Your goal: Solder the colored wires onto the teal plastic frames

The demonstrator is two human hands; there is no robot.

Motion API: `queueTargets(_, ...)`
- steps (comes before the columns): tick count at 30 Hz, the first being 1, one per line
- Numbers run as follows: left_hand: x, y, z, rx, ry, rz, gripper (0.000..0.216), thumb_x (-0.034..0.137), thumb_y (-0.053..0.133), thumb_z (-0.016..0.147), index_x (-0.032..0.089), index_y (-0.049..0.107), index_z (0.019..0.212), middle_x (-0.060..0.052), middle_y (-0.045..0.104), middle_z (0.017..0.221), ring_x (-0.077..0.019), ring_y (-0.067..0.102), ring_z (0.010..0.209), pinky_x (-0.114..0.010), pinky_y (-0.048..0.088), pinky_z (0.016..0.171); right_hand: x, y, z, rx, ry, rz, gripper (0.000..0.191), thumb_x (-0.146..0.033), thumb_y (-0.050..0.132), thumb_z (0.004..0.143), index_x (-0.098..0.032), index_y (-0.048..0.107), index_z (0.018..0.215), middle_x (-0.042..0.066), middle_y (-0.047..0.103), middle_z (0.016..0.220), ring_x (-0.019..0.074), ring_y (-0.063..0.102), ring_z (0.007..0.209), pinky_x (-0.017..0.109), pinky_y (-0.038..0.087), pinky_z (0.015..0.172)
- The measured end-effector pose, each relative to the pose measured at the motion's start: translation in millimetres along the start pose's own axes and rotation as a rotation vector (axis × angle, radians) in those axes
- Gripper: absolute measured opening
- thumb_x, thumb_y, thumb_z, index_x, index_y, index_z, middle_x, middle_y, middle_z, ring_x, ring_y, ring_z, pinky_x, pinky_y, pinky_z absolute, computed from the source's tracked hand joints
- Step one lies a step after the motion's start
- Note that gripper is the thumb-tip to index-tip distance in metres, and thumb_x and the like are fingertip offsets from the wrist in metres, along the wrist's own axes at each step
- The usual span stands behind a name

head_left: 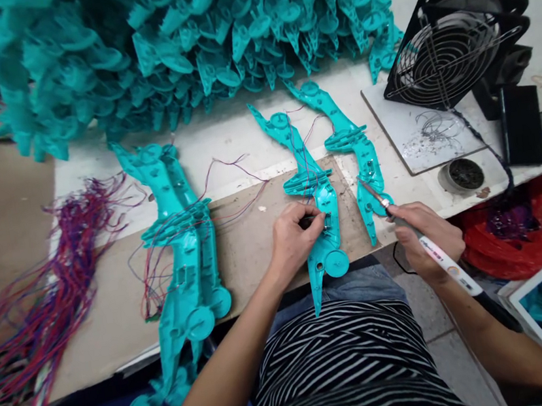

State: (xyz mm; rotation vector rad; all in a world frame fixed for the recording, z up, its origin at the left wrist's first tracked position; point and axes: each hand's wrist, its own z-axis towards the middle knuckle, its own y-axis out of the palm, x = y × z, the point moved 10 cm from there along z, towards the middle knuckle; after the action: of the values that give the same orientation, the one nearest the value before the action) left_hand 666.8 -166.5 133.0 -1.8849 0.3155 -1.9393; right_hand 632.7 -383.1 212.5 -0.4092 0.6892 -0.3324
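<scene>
Where the left hand [293, 240] grips, the teal shell [329, 201] is hidden.

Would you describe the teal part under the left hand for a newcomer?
From the big teal heap at the table's back, look toward the fan: two parts lie side by side. It is the left one, under the left hand; the soldering iron touches the other.
</scene>
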Motion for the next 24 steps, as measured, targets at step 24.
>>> queueTargets(24,31,-17,-39,-0.043,-0.097,0.433,0.061,0.029,0.066,0.081,0.018,0.048,0.138,-0.013,0.057,0.116,-0.0299,0.061,0.106,-0.043,0.052,0.093,87,50,38,-0.128,0.157,-0.179,0.042,-0.038,0.062,0.091,-0.020,0.061,0.128,0.011,0.070,0.116,0.0260,0.067,0.106,0.043,0.055,0.094)
